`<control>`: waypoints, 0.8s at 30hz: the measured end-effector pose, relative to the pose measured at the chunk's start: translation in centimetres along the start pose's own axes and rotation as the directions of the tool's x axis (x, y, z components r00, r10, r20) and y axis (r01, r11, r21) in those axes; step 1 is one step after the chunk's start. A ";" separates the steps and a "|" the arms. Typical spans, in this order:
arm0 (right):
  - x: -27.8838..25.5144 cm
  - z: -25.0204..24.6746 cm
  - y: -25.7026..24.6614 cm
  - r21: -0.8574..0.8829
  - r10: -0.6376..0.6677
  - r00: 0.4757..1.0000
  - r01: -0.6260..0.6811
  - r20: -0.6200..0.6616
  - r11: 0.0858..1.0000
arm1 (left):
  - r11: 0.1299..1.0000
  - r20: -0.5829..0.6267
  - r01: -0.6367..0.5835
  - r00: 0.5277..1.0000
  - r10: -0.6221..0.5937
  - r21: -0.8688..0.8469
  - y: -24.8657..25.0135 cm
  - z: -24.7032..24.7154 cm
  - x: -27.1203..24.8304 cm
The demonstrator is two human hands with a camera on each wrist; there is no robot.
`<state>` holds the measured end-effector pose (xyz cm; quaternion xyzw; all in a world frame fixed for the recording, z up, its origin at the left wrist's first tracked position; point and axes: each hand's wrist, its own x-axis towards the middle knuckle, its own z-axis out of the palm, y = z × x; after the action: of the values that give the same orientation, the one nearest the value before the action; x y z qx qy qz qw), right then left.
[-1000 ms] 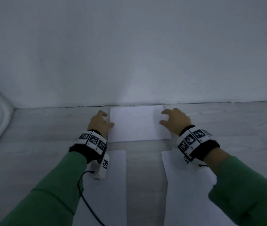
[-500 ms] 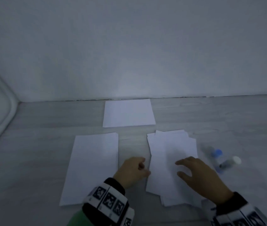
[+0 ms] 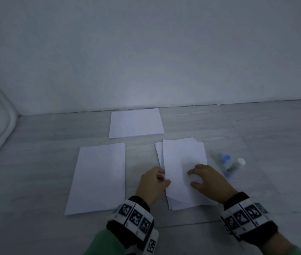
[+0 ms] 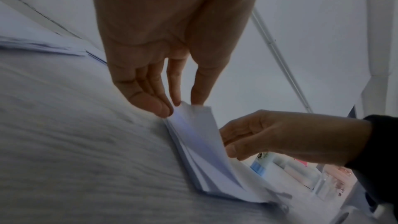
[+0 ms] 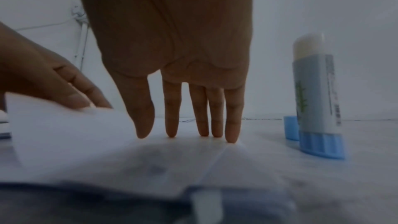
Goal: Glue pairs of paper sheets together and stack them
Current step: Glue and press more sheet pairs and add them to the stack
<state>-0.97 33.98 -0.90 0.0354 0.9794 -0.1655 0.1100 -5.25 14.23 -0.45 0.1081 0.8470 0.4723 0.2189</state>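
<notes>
Here the left hand [image 3: 153, 184] pinched the lifted left edge of the top sheet [image 4: 193, 125] of the loose pile [image 3: 182, 173], thumb above and fingertips [image 4: 163, 108] below, as the left wrist view showed. The right hand [image 3: 208, 181] lay on that pile with straight, spread fingers [image 5: 231, 125], tips pressing the paper down and gripping nothing. The pile sat on the floor [image 3: 35, 181] right of centre, its sheets fanned and uneven. To its left, well apart, lay a neater stack [image 3: 98, 177]. Beyond both, near the wall [image 3: 146, 52], lay a third stack [image 3: 136, 123], turned crosswise. Just right of the loose pile stood an uncapped glue stick [image 5: 316, 94], white glue showing above a pale blue body, upright in the right wrist view though blurred in the head view. Its blue cap [image 5: 290, 128] sat on the floor just beside it. Each wrist wore a band with black and white markers [image 3: 135, 216], and green sleeves [image 3: 107, 243] showed at the lower edge.
</notes>
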 end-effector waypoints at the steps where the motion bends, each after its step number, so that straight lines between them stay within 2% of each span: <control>1: -0.1 0.1 0.0 -0.002 0.006 1.000 -0.006 -0.004 1.000 | 0.999 -0.013 0.009 1.000 -0.010 -0.038 0.1 0.2 -0.1; 4: -0.5 0.3 -0.6 0.014 0.004 0.999 -0.003 -0.045 1.000 | 0.998 -0.026 0.004 1.000 -0.005 -0.055 0.5 0.3 -0.3; 6: -1.3 -0.2 -1.2 0.053 -0.036 0.976 0.048 -0.214 0.997 | 0.999 -0.034 -0.005 0.999 0.003 -0.049 0.6 -0.4 -0.1; 7: -1.7 -0.6 -1.4 0.054 -0.060 0.937 0.084 -0.345 0.995 | 0.999 -0.046 -0.004 0.999 0.002 -0.043 0.5 -1.0 0.1; 9: -2.6 -1.5 -1.2 0.029 -0.038 0.794 0.069 -0.606 0.997 | 1.000 -0.078 0.010 0.997 -0.010 0.000 0.4 -2.8 0.8; 10: -2.9 -2.1 -0.8 0.038 0.014 0.732 0.017 -0.682 0.999 | 0.999 -0.086 0.022 0.996 -0.018 0.044 0.2 -3.7 1.2; 12: -3.4 -3.2 0.4 0.093 0.145 0.658 -0.114 -0.739 0.989 | 0.990 -0.070 0.044 0.997 -0.034 0.137 -0.1 -5.5 2.3; 13: -3.5 -3.5 1.1 0.142 0.224 0.639 -0.177 -0.736 0.974 | 0.983 -0.050 0.054 0.998 -0.046 0.177 -0.3 -6.1 2.9; 15: -3.8 -3.6 2.4 0.293 0.412 0.636 -0.290 -0.652 0.911 | 0.966 -0.020 0.073 0.997 -0.070 0.247 -0.4 -6.9 4.0; 17: -3.9 -3.3 3.5 0.470 0.596 0.660 -0.389 -0.457 0.792 | 0.948 -0.003 0.068 0.998 -0.070 0.312 -0.4 -7.1 4.9; 18: -3.8 -3.0 4.1 0.534 0.649 0.674 -0.424 -0.354 0.732 | 0.940 -0.003 0.057 0.998 -0.059 0.337 -0.4 -7.0 5.3; 21: -3.1 -1.8 5.5 0.645 0.671 0.718 -0.427 -0.185 0.634 | 0.932 -0.028 0.048 0.999 -0.040 0.359 -0.2 -6.5 6.0; 24: -2.4 -1.4 6.0 0.666 0.671 0.721 -0.416 -0.173 0.619 | 0.937 -0.088 0.021 0.996 0.010 0.347 -0.4 -6.1 5.9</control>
<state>1.68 40.00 -0.98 0.4030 0.8185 -0.4039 -0.0666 -13.35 11.77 0.42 0.1217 0.9262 0.3187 0.1602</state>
